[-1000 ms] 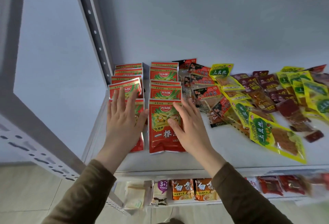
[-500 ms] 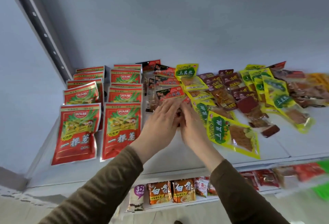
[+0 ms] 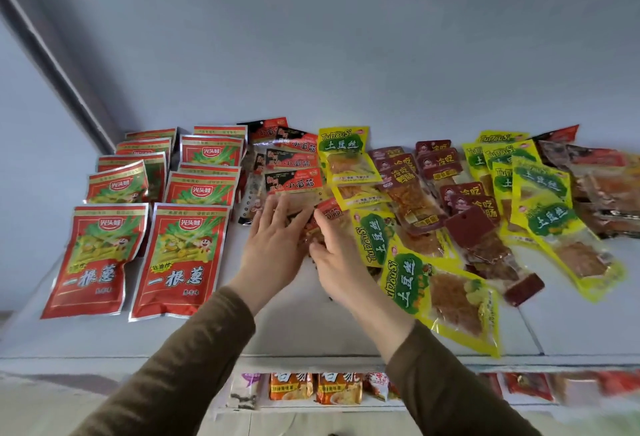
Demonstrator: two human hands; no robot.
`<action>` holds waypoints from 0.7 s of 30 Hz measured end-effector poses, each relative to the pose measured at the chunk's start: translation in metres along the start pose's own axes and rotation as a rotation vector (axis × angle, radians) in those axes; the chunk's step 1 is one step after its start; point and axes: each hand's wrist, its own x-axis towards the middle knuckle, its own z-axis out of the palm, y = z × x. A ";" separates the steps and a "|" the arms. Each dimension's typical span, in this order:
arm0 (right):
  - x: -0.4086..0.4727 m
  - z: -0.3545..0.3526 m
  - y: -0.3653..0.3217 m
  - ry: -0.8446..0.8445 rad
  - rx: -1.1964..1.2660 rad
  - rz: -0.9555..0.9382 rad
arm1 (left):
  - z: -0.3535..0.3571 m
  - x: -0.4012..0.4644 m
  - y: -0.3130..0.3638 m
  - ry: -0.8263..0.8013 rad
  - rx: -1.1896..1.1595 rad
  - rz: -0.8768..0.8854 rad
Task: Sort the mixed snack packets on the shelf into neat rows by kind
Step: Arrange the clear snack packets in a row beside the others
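Observation:
Large red packets lie in two neat columns on the left of the white shelf. Right of them is a column of small red-and-black packets. My left hand rests with its fingers stretched over the nearest of these. My right hand pinches a loose red-and-black packet at its near end, right beside the left hand. Yellow packets and maroon packets lie mixed and overlapping to the right.
A grey upright post stands at the shelf's back left, with the wall close behind the packets. More orange-brown packets pile up at the far right. A lower shelf holds other snack packets. Bare shelf surface runs along the front edge.
Both hands have left the two front red packets and moved right to the red-and-black packets, where they came together. The view has swung right with them.

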 end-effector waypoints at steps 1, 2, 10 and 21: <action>0.001 0.003 -0.001 0.004 -0.018 -0.003 | -0.002 0.001 -0.005 0.006 0.020 -0.002; 0.001 0.005 -0.002 0.003 -0.033 0.004 | -0.004 0.002 -0.010 0.010 0.042 -0.003; 0.007 0.005 -0.018 0.033 0.190 0.120 | -0.028 0.009 -0.035 0.101 0.044 0.095; 0.039 0.000 -0.027 0.085 0.485 0.170 | -0.023 0.022 -0.049 0.057 0.111 0.098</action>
